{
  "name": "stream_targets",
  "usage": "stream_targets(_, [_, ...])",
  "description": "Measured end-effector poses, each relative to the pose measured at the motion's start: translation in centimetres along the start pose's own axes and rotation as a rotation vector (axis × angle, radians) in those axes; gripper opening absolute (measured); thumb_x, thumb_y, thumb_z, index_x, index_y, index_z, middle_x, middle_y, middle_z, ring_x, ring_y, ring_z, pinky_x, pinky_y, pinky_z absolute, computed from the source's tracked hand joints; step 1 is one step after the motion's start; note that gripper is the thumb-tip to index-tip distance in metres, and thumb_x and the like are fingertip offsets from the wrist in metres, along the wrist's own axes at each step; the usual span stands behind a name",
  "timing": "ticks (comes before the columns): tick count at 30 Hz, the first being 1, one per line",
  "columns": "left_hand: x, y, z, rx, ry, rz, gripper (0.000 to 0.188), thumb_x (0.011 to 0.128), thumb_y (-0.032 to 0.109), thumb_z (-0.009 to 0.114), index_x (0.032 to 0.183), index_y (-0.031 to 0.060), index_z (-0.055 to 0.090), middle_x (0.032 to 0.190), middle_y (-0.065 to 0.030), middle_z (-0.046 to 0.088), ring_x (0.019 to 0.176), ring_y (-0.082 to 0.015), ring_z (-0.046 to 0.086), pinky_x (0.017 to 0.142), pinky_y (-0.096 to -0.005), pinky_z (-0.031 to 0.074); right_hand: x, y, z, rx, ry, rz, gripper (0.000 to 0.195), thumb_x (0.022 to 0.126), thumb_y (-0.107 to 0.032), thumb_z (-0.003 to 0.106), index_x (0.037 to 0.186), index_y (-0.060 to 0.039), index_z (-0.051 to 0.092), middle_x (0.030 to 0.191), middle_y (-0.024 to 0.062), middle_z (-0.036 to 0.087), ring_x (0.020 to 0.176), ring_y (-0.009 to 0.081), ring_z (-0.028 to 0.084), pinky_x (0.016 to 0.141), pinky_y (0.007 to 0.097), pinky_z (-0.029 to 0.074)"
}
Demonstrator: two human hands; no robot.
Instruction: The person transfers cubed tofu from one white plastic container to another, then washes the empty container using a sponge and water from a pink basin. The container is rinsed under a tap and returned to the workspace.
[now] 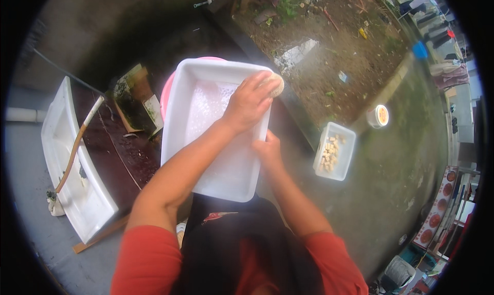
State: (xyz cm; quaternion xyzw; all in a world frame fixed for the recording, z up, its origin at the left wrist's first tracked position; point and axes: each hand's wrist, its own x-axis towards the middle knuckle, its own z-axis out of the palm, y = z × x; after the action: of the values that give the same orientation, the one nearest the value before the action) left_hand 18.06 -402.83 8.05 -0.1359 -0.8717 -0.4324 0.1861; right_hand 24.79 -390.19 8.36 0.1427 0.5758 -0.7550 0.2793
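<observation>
A white rectangular plastic tub [227,163] is in front of me, with soapy foam and wet streaks inside it. My left hand [251,98] reaches across it and presses a pale tan scrubbing pad [277,85] against the far right corner of the rim. Lower down, my right hand [269,148] grips the tub's right rim, thumb on top. Part of a pink basin [166,94] shows from behind the tub's left and far sides; the rest of it is hidden.
On the left stands a white ceramic sink [79,171] with a hose [73,156] across it. A smaller white bin [346,156] with several pale blocks [330,154] is on the concrete at right, near a lidded white bucket [378,116]. Beyond lies a dirt bed [332,63].
</observation>
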Motion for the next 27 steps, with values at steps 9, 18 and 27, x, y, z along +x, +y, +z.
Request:
stream_targets(9, [-4.6,2.2,-1.4,-0.251,-0.168,-0.056,0.039,0.078,0.008,0.059,0.116,0.0142,0.061,0.13,-0.0162,0.044,0.119,-0.0324,0.046,0.099,-0.0385,0.04,1.3,1.4,-2.3,0.091,-0.198,-0.142,0.048,0.07,-0.008,0.067,0.115,0.0013,0.053,0.101,0.0085,0.06,0.087,0.016,0.06,0.075,0.0284,0.05])
stream_targets(18, [-7.3,6.6,-2.2,-0.195,-0.314,0.078,0.042,0.07,0.006,0.065,0.111,0.0134,0.061,0.125,-0.0156,0.048,0.111,-0.0343,0.05,0.094,-0.0391,0.043,1.3,0.1,-5.6,0.164,-0.194,-0.111,0.035,0.083,-0.017,0.06,0.112,0.0005,0.052,0.098,0.0132,0.06,0.089,0.0243,0.061,0.075,0.0354,0.052])
stream_targets(27, [-13.9,6.9,-6.2,-0.023,-0.467,0.05,0.037,0.064,0.007,0.067,0.1,0.0152,0.061,0.112,-0.0114,0.054,0.091,-0.0289,0.054,0.076,-0.0398,0.045,4.3,0.2,-8.1,0.232,0.024,0.062,0.051,0.081,-0.032,0.057,0.12,0.0005,0.049,0.102,0.017,0.061,0.089,0.0295,0.06,0.077,0.0436,0.051])
